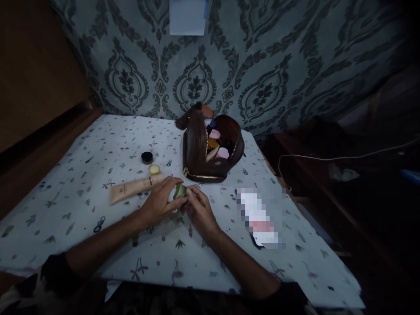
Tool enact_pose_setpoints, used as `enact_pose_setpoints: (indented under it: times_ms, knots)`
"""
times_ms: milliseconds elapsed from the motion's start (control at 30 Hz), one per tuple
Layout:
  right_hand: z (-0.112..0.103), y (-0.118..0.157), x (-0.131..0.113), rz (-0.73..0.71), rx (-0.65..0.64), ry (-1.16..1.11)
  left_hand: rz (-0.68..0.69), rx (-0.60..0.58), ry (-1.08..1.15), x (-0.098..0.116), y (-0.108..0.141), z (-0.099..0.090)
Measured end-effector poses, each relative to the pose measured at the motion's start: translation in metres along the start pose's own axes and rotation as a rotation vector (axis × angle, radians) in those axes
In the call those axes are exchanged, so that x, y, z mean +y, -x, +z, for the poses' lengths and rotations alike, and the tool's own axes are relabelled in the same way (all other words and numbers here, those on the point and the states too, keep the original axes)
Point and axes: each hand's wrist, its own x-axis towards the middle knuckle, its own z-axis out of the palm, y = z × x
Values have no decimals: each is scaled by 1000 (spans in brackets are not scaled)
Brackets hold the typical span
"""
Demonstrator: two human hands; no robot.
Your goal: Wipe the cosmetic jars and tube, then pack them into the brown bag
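Observation:
Between both hands, over the table, is a small green-and-white container point(180, 191), partly covered by fingers. My left hand point(161, 200) is closed around its left side. The fingers of my right hand point(201, 209) are pinched together at its right edge. A beige squeeze tube point(131, 190) lies just beyond my left hand, its right end near the knuckles. Behind the tube sit a small yellow round piece point(154, 169) and a low black round jar or lid point(147, 157). Past the hands stands a brown zip bag point(195, 146), unzipped, with several cosmetic items inside.
The table has a white patterned cloth point(82, 175). To the right lies a blurred-out phone-like item point(259, 221). A patterned wall point(193, 78) rises behind, with wooden furniture point(42, 74) at left. A white cable point(321, 156) runs beyond the right edge.

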Motion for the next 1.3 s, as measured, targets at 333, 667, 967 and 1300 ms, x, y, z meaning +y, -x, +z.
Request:
enact_pose_setpoints:
  times_ms: [333,667,967,1300]
  knots:
    - [-1,-3,4,199,-64,-108,145,-45,-186,-10,2,0]
    - [0,0,4,177,-144,-135,110,-26,-142,-11,-1,-12]
    - [-3,-2,5,-5,-31,-85,-65,89,153,3,-5,-7]
    - [2,2,-2,10,-13,-166,-87,168,96,3,-2,-3]
